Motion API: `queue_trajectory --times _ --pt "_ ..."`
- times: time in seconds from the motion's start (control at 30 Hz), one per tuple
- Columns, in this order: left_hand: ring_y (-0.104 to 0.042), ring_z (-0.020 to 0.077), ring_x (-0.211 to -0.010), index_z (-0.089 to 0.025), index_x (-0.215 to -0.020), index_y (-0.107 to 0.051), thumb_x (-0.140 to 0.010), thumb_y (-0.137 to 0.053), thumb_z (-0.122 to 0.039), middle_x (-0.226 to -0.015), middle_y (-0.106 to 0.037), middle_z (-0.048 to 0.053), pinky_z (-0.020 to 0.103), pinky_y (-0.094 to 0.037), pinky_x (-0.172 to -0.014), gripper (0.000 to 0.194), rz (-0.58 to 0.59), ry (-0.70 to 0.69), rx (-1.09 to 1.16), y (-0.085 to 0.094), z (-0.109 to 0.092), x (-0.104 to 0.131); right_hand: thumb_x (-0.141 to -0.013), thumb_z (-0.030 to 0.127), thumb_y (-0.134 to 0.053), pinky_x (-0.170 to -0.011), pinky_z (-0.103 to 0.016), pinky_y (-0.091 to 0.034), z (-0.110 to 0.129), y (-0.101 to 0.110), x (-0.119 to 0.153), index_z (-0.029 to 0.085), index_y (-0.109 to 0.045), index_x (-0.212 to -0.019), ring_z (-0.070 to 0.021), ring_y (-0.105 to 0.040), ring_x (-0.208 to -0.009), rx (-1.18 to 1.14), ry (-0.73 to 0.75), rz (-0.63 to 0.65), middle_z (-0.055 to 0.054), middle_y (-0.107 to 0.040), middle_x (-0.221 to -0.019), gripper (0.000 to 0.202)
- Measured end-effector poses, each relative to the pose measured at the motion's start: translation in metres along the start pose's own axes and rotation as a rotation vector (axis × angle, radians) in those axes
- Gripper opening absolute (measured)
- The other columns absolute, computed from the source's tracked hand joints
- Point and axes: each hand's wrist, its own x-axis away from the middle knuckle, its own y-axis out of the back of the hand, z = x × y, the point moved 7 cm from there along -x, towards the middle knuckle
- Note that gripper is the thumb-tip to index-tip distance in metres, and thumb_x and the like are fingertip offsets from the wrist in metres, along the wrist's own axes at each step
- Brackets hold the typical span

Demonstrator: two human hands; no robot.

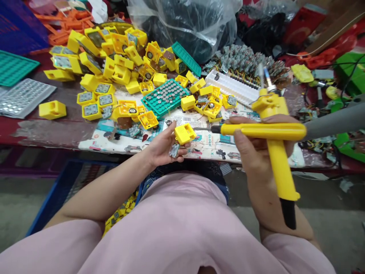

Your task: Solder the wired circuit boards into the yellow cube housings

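Observation:
My left hand (167, 146), palm up, holds a small yellow plastic casing (184, 133) and a grey circuit board (174, 150) below it. My right hand (256, 152) is closed around a screwdriver-like tool with a yellow handle (256, 130), black collar and thin shaft. Its tip reaches the casing's right edge; whether it touches, I cannot tell. A second yellow tool (281, 171), upright with a black lower end, crosses behind that handle against my right palm. Beyond my left hand lies a green tray (148, 101) of small round silver pieces.
Many yellow casings (122, 74) are heaped at the back left. Circuit boards with wires (242, 61) are piled behind a white tray (232, 86). A clear plastic bag (185, 26) stands behind. A grey arm (336, 118) enters from the right. A blue crate (54, 194) is below the table.

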Motion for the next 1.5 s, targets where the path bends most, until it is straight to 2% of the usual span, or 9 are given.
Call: queue_trajectory --times 0.33,0.53,0.73,0.97,1.13,1.27,1.37,1.43,1.5 --pt "-0.062 0.0186 -0.046 -0.016 -0.091 -0.064 -0.102 -0.016 -0.055 -0.073 -0.069 0.012 0.024 -0.045 -0.033 0.062 0.013 -0.066 -0.057 -0.003 0.006 -0.001 -0.081 0.018 -0.078 -0.08 -0.033 -0.067 -0.019 -0.022 0.021 0.028 -0.049 -0.11 -0.0156 -0.076 -0.085 -0.087 0.014 0.055 0.005 -0.068 -0.096 0.042" --pt "-0.04 0.0087 -0.031 -0.017 -0.08 -0.059 -0.102 -0.016 -0.055 -0.059 -0.057 0.004 0.018 -0.036 -0.029 0.062 0.005 -0.062 0.006 -0.006 0.01 -0.002 -0.084 0.016 -0.074 -0.085 -0.036 -0.067 -0.01 -0.029 0.031 0.025 -0.056 -0.108 -0.0193 -0.076 -0.096 -0.095 0.057 0.173 0.0 -0.073 -0.103 0.031" --pt "-0.034 0.0042 -0.03 -0.014 -0.076 -0.056 -0.104 -0.017 -0.049 -0.057 -0.048 -0.001 0.014 -0.031 -0.029 0.059 -0.102 -0.115 0.209 -0.013 0.013 0.001 -0.088 0.017 -0.071 -0.079 -0.035 -0.069 -0.015 -0.034 0.044 0.025 -0.052 -0.108 -0.0195 -0.077 -0.094 -0.1 0.073 0.059 0.001 -0.07 -0.102 0.029" --pt "-0.036 0.0015 -0.032 -0.012 -0.074 -0.055 -0.105 -0.02 -0.045 -0.058 -0.049 -0.001 0.012 -0.034 -0.035 0.057 0.027 -0.084 0.388 -0.026 0.021 -0.004 -0.084 0.009 -0.072 -0.08 -0.033 -0.069 -0.015 -0.039 0.047 0.024 -0.054 -0.109 -0.0211 -0.077 -0.095 -0.128 0.177 -0.027 0.002 -0.067 -0.097 0.035" --pt "-0.056 0.0119 -0.048 -0.016 -0.098 -0.062 -0.099 -0.038 -0.057 -0.071 -0.061 0.004 0.023 -0.048 -0.045 0.047 0.07 0.017 -0.004 -0.015 0.038 -0.008 -0.081 0.008 -0.075 -0.08 -0.034 -0.068 -0.017 -0.027 0.039 0.026 -0.055 -0.111 -0.0206 -0.077 -0.092 0.022 0.222 -0.041 0.002 -0.067 -0.098 0.04" --pt "-0.069 0.0199 -0.078 -0.023 -0.123 -0.063 -0.087 -0.062 -0.06 -0.097 -0.07 0.008 0.031 -0.055 -0.07 0.051 0.12 -0.41 -0.875 -0.017 0.004 0.028 -0.076 0.005 -0.079 -0.081 -0.034 -0.068 -0.029 -0.01 0.043 0.025 -0.059 -0.12 -0.0227 -0.077 -0.091 0.149 0.266 0.061 -0.002 -0.073 -0.1 0.052" --pt "-0.066 0.0282 -0.107 -0.024 -0.134 -0.06 -0.086 -0.062 -0.056 -0.119 -0.069 0.012 0.038 -0.051 -0.092 0.058 -0.303 -0.909 -1.597 -0.014 -0.059 0.077 -0.083 0.007 -0.071 -0.08 -0.041 -0.067 -0.037 -0.003 0.052 0.025 -0.062 -0.124 -0.0273 -0.075 -0.099 0.233 0.318 0.269 -0.008 -0.073 -0.116 0.045" --pt "-0.066 0.0316 -0.106 -0.021 -0.136 -0.057 -0.088 -0.057 -0.057 -0.116 -0.069 0.014 0.042 -0.05 -0.091 0.06 -0.854 -0.96 -1.872 0.003 -0.105 0.103 -0.088 0.009 -0.064 -0.075 -0.041 -0.066 -0.039 -0.003 0.058 0.025 -0.068 -0.117 -0.0301 -0.074 -0.102 0.289 0.366 0.412 -0.01 -0.073 -0.117 0.033" --pt "-0.062 0.0348 -0.114 -0.019 -0.137 -0.054 -0.092 -0.051 -0.056 -0.119 -0.067 0.016 0.044 -0.048 -0.093 0.059 -1.191 -0.86 -2.017 0.02 -0.139 0.114 -0.09 0.01 -0.06 -0.069 -0.036 -0.064 -0.037 -0.006 0.062 0.023 -0.073 -0.11 -0.0288 -0.074 -0.094 0.384 0.457 0.511 -0.01 -0.074 -0.105 0.027"
